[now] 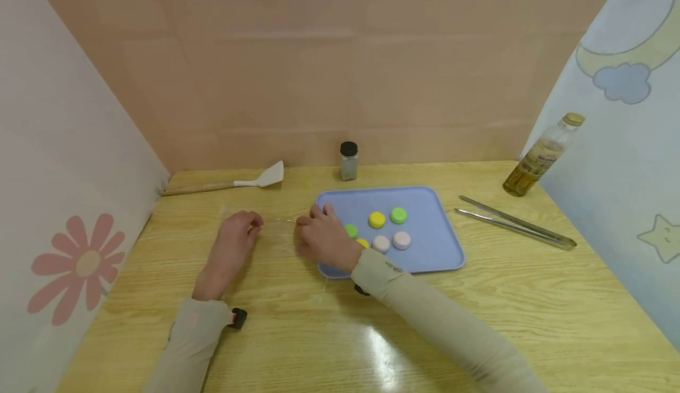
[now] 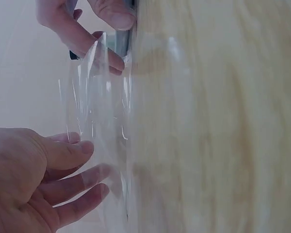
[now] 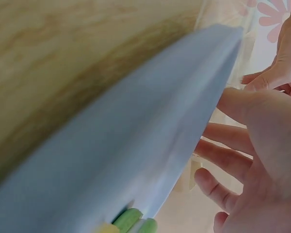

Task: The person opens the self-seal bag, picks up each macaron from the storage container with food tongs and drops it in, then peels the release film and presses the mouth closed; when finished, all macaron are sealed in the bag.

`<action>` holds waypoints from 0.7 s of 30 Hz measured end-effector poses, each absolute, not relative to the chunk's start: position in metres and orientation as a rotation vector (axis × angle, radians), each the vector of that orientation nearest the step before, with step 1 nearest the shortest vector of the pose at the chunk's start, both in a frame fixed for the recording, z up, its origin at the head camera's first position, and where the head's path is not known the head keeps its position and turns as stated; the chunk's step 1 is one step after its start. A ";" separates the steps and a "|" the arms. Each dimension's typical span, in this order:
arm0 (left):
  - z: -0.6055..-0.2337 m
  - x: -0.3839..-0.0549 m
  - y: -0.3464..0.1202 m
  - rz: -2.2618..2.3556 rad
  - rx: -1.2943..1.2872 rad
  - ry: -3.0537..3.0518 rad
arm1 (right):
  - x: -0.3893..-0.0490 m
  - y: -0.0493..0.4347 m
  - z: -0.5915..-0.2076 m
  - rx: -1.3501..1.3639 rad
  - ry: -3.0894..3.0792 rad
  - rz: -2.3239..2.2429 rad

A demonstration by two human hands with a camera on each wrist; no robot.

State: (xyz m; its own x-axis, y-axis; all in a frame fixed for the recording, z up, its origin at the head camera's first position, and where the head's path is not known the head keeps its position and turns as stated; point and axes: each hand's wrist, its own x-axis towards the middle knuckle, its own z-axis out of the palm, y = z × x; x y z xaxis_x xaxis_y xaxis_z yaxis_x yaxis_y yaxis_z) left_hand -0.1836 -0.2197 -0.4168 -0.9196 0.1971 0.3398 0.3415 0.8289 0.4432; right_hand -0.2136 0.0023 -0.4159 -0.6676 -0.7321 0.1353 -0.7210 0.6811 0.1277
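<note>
Crinkled clear plastic film (image 2: 99, 107) spans the space between both hands, glinting in the left wrist view. At its left side, my left hand (image 1: 237, 241) pinches it between thumb and fingers; some fingertips show through it. My right hand (image 1: 325, 236) has its bent fingers on the film's other side, beside the tray's left edge. The blue tray (image 1: 435, 251) carries several small round macarons, among them a yellow one (image 1: 377, 219), a green one (image 1: 398, 215) and a pale pink one (image 1: 401, 240). In the right wrist view the tray wall (image 3: 136, 131) hides some right fingertips.
A white-headed spatula (image 1: 212, 186) with a wooden handle lies at the back left. Behind the tray stands a black-capped jar (image 1: 348, 161). Metal tongs (image 1: 515, 225) lie to the right, near an oil bottle (image 1: 539, 160). Walls close off the back and sides.
</note>
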 end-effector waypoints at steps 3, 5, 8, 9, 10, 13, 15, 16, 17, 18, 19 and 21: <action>-0.418 -0.183 -0.221 -0.748 -0.399 -2.730 | -0.212 0.003 -0.417 1.195 -2.699 -0.061; -0.418 -0.182 -0.221 -0.756 -0.395 -2.721 | -0.211 0.004 -0.416 1.199 -2.689 -0.055; -0.419 -0.182 -0.221 -0.763 -0.411 -2.696 | -0.207 0.007 -0.412 1.194 -2.680 -0.017; -0.418 -0.182 -0.221 -0.763 -0.412 -2.688 | -0.205 0.009 -0.411 1.190 -2.679 0.008; -0.418 -0.182 -0.221 -0.765 -0.416 -2.681 | -0.204 0.012 -0.409 1.185 -2.675 0.038; -0.419 -0.182 -0.221 -0.767 -0.427 -2.664 | -0.198 0.022 -0.403 1.168 -2.667 0.135; -0.419 -0.183 -0.222 -0.766 -0.434 -2.660 | -0.194 0.031 -0.400 1.155 -2.657 0.179; -0.419 -0.183 -0.222 -0.770 -0.439 -2.660 | -0.192 0.036 -0.398 1.148 -2.655 0.198; -0.419 -0.183 -0.222 -0.773 -0.441 -2.660 | -0.190 0.042 -0.397 1.138 -2.655 0.213; -0.419 -0.184 -0.222 -0.777 -0.442 -2.662 | -0.188 0.047 -0.396 1.128 -2.653 0.230; -0.419 -0.184 -0.223 -0.782 -0.440 -2.666 | -0.186 0.053 -0.396 1.115 -2.651 0.247; -0.418 -0.184 -0.223 -0.794 -0.434 -2.676 | -0.182 0.064 -0.396 1.091 -2.641 0.290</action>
